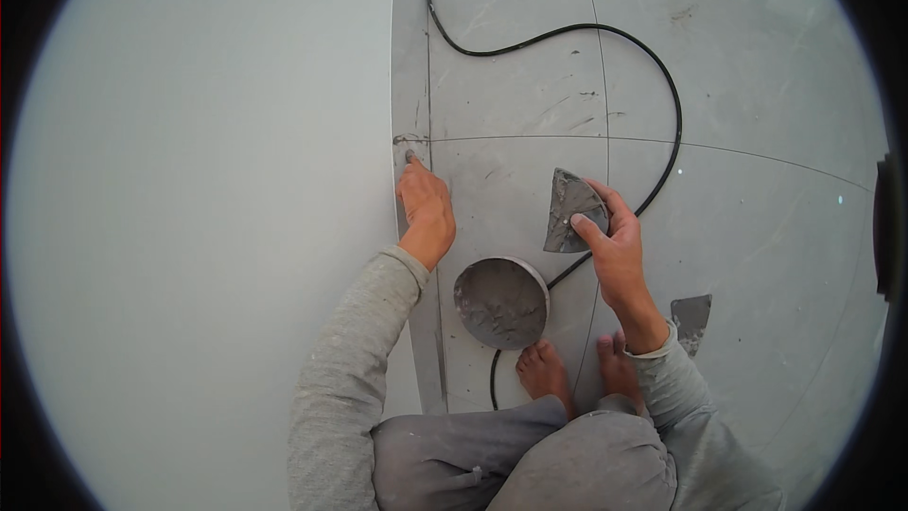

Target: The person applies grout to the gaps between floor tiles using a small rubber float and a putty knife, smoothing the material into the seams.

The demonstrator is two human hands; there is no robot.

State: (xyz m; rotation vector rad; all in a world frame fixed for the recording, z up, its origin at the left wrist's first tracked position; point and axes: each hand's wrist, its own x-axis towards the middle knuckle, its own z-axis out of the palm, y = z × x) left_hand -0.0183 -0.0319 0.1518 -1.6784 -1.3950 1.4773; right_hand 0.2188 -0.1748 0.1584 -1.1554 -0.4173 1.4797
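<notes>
My left hand (427,205) reaches to the grey skirting strip (410,57) along the foot of the white wall. Its index finger is stretched out, the dark-smeared tip touching the strip by a joint smudged with grey paste; the other fingers are curled and nothing shows in them. In my right hand (615,241) is a wedge-shaped scraper (566,191) with a curved edge, coated in grey paste and gripped between thumb and fingers above the floor. Below it, to the left, stands a round bowl (458,284) with grey paste spread inside.
A black cable (678,95) snakes over the grey floor tiles (515,95) and passes behind the bowl. To the right of my right wrist lies a paste-smeared flat grey piece (691,314). My bare feet (545,374) are close to the bowl. The white wall (218,180) fills the left side.
</notes>
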